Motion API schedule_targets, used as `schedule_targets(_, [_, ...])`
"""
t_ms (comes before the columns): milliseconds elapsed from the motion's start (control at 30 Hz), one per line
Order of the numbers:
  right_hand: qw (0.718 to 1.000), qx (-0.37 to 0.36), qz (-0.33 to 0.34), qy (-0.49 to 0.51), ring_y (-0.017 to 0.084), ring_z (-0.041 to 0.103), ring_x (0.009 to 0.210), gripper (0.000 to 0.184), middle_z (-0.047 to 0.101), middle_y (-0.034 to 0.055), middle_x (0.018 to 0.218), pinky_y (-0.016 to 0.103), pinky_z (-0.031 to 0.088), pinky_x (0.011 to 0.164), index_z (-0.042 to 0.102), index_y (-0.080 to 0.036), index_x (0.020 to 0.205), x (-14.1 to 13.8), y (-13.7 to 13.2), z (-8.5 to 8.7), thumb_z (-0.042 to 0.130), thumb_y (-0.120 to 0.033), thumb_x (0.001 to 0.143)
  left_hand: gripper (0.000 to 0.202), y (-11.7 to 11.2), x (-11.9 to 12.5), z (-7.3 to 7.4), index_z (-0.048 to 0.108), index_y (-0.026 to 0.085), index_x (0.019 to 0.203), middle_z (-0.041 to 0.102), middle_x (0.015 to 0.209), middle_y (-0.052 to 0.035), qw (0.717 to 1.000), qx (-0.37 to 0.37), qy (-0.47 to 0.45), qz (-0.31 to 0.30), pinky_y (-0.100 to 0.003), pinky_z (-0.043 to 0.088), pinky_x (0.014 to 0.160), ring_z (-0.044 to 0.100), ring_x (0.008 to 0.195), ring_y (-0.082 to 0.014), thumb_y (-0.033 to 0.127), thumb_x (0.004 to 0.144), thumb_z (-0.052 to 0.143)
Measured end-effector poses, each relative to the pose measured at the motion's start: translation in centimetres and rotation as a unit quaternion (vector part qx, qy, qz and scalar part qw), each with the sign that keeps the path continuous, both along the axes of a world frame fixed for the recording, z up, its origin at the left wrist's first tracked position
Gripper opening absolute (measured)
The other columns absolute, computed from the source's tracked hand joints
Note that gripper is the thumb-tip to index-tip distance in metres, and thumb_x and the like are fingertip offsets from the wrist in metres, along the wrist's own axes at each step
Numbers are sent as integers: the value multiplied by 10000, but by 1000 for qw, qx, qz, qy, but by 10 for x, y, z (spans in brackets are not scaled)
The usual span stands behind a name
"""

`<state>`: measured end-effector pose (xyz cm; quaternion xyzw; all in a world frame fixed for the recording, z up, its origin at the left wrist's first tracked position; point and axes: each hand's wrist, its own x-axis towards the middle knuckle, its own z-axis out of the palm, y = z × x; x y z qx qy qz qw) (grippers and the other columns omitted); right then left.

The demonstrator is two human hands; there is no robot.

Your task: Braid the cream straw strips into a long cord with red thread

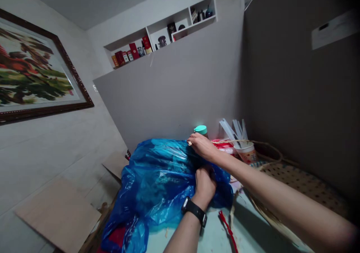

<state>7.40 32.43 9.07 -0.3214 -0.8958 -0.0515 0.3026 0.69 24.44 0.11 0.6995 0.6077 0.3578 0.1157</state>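
Observation:
A large crumpled blue plastic bag lies on the pale table. My left hand, with a black watch on its wrist, is curled closed and grips the bag's right side. My right hand reaches over the top of the bag with its fingers closed, pinching the plastic at the bag's upper edge. Just behind my right hand stands a bottle with a teal cap.
A paper cup holding white sticks stands right of the bottle, beside red packaging. A woven bamboo tray lies at the right. Red strips lie on the table. Grey partitions rise behind. Cardboard sheets lie at left.

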Motion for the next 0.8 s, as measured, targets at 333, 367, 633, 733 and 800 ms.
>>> schedule_targets(333, [996, -3, -29, 90, 182, 566, 871, 272, 642, 95, 951, 256, 390, 781, 638, -147, 937, 38, 22, -7, 384, -77, 869, 264, -4, -2, -3, 658, 164, 868, 677, 899, -99, 1000, -6, 3, 4, -328, 448, 820, 603, 861, -216, 35, 753, 459])
schedule_targets(367, [995, -1, -35, 98, 190, 569, 902, 279, 643, 105, 987, 262, 395, 796, 634, -142, 969, 40, 24, -8, 385, -74, 861, 254, -4, -2, -2, 657, 167, 843, 677, 879, -90, 1000, -6, 4, 1, -321, 450, 805, 603, 843, -209, 37, 753, 459])
schedule_targets(633, [992, -15, -90, 84, 245, 543, 1122, 402, 566, 199, 1244, 328, 391, 953, 580, -54, 1166, 56, 36, -15, 388, -43, 814, 195, -26, -14, 33, 681, 180, 919, 709, 929, -60, 999, -14, 22, -35, -287, 464, 821, 628, 887, -192, 145, 800, 531])
schedule_targets(733, [995, -33, -86, 36, 246, 554, 1115, 399, 583, 181, 1229, 318, 406, 947, 616, -70, 1122, 65, 30, -15, 443, -39, 764, 226, -41, -30, 53, 677, 206, 1001, 706, 1025, -34, 998, -9, 42, -35, -257, 450, 878, 623, 953, -165, 181, 820, 546])
schedule_targets(800, [996, -46, -83, -2, 253, 560, 1107, 392, 591, 174, 1215, 318, 420, 929, 640, -83, 1084, 71, 22, -15, 480, -40, 728, 233, -50, -47, 66, 668, 194, 1021, 695, 1051, -49, 998, -5, 62, -2, -271, 440, 900, 613, 966, -171, 185, 830, 536])
